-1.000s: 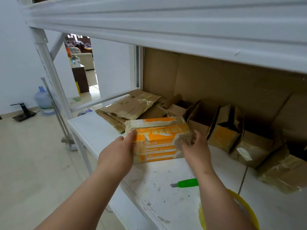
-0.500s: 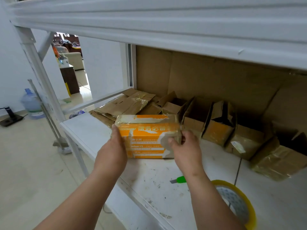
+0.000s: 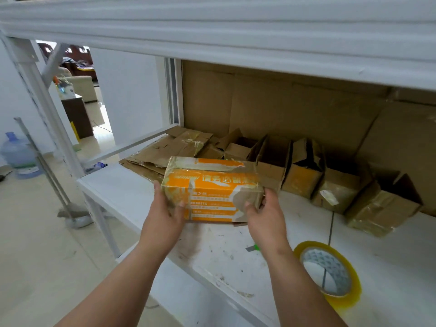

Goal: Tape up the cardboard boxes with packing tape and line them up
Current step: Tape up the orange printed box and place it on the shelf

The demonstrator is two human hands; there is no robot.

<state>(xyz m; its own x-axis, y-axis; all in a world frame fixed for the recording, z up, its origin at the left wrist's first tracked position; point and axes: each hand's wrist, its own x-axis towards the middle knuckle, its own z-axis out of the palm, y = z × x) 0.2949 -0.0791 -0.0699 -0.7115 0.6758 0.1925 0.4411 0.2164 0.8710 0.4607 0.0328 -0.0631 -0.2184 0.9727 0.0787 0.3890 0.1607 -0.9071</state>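
Orange-and-white printed cardboard box (image 3: 212, 192), wrapped in glossy clear tape, held at the front-left part of the white shelf (image 3: 122, 185); its lower edge seems to be at the shelf surface, but contact cannot be confirmed. Left hand (image 3: 165, 215) grips the box's left end, thumb on the front face, other fingers hidden behind the end. Right hand (image 3: 264, 215) grips the right end, thumb on the front face near the torn brown patch, fingers curled round the corner. Both forearms reach in from the bottom of the view. Just behind the box, flattened brown cardboard sheets (image 3: 169, 147) lie in a loose pile at the shelf's back left. To the right of the pile, a row of small brown cardboard boxes (image 3: 304, 180) runs along the back, several with flaps open; the rightmost brown box (image 3: 382, 208) is shiny with tape and tilted. A large brown cardboard sheet (image 3: 283, 109) stands against the back of the shelf. Near the right wrist, a green-handled cutter (image 3: 253, 247) lies on the shelf, mostly hidden by the arm. Roll of clear yellowish packing tape (image 3: 330, 270) lies flat at the front right, well apart from the held box. Shelf surface scuffed and stained. Left of the rack, on the pale floor: a blue water jug (image 3: 17, 154) and a leaning metal pole (image 3: 42, 166).
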